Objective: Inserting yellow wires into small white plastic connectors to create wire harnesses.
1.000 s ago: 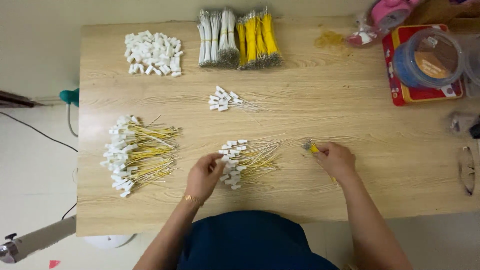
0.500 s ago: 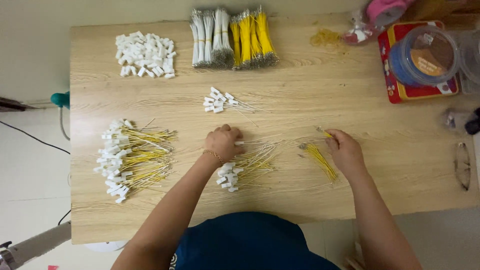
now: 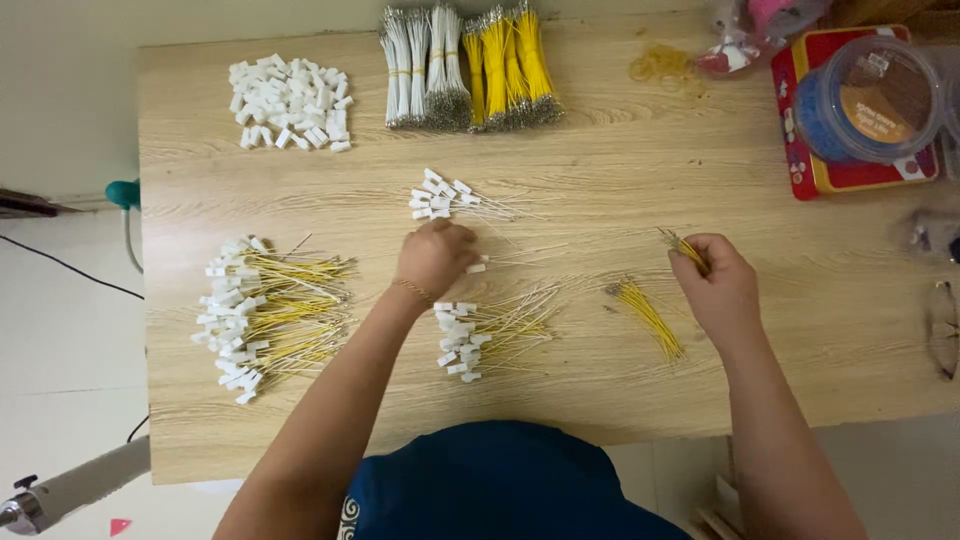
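Roughly: two hands (image 3: 435, 258) (image 3: 718, 285), three wired-connector piles (image 3: 270, 315), two wire bundles (image 3: 465, 68).

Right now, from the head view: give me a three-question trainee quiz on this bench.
1. True or false: the left hand rests on the pile of loose white connectors.
2. The right hand pinches: A) yellow wires B) a rubber band C) glasses
3. What lies on the table just above the left hand?

Key:
1. False; that pile lies apart, at the far left corner.
2. A
3. A small group of white-wired connectors.
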